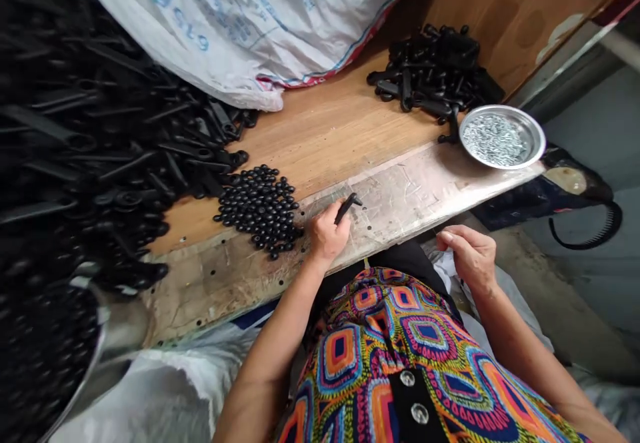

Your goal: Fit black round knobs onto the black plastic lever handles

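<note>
My left hand (327, 235) is closed around a black plastic crank handle (345, 210), whose bent end sticks out above the fist. It is over the worn, pale board along the bench's front edge. Just left of that hand lies a spread of shiny black balls (260, 206). My right hand (471, 256) hovers off the front edge of the board, thumb and fingers pinched together. Whatever it may hold is too small or hidden to make out. Beyond it, a metal bowl (539, 142) holds many small silvery screws or pins (497, 138).
A big heap of black plastic handles (115, 116) covers the left side. Smaller black parts (435, 70) are piled at the back right. A white printed sack (250, 23) lies behind. At lower left stands a metal container (103, 336) of black balls.
</note>
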`<state>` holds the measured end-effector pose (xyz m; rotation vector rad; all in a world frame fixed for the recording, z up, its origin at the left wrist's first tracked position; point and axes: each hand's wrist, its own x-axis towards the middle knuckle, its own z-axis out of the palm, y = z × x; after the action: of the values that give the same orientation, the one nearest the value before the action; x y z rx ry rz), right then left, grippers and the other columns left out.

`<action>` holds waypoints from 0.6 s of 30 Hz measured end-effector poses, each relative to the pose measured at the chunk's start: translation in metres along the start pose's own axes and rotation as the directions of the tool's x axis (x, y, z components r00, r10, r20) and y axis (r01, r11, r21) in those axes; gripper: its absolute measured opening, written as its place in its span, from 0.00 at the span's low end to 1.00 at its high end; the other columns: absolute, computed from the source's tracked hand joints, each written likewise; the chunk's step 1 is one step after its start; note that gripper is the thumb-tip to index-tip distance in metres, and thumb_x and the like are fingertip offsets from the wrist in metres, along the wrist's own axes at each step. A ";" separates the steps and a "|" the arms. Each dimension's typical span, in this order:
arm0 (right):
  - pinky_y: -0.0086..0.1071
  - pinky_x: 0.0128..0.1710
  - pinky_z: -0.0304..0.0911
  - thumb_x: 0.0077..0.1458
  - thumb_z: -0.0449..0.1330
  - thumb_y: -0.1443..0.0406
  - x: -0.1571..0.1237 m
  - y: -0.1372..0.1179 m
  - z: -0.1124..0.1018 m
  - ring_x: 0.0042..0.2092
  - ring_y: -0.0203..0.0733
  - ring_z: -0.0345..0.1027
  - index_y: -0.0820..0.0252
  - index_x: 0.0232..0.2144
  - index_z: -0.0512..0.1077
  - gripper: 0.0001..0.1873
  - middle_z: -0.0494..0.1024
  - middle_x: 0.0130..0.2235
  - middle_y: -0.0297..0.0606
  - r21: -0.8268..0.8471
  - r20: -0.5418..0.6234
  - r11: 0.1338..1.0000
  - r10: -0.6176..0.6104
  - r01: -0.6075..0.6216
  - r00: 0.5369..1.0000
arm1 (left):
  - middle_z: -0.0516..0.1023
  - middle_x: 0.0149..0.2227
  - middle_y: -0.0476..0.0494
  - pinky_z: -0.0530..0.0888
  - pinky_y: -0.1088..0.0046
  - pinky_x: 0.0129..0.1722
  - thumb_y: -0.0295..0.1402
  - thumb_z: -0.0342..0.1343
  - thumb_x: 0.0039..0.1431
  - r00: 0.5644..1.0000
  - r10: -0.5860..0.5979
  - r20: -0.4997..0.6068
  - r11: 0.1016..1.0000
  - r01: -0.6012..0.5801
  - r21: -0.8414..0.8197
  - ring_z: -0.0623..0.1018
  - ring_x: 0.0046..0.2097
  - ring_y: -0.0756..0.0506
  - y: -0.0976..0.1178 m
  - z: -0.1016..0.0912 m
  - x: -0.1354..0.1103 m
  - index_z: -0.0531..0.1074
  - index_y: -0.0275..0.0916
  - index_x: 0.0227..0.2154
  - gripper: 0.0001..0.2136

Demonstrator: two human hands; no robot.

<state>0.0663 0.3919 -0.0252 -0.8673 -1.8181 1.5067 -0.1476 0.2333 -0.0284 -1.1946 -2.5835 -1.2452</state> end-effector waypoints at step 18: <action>0.31 0.30 0.63 0.51 0.57 0.61 0.053 -0.068 0.219 0.33 0.42 0.71 0.60 0.40 0.74 0.15 0.77 0.35 0.40 -0.100 0.863 0.583 -0.353 0.806 0.362 | 0.62 0.18 0.53 0.59 0.77 0.18 0.35 0.49 0.55 0.528 -0.537 -0.658 0.669 -0.208 -0.713 0.62 0.19 0.55 0.042 -0.254 -0.151 0.69 0.40 0.29 0.07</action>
<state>-0.1468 0.2981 0.0090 0.4795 -2.8300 0.8650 -0.0853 -0.0178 0.1206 -0.0822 -1.4532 -2.2850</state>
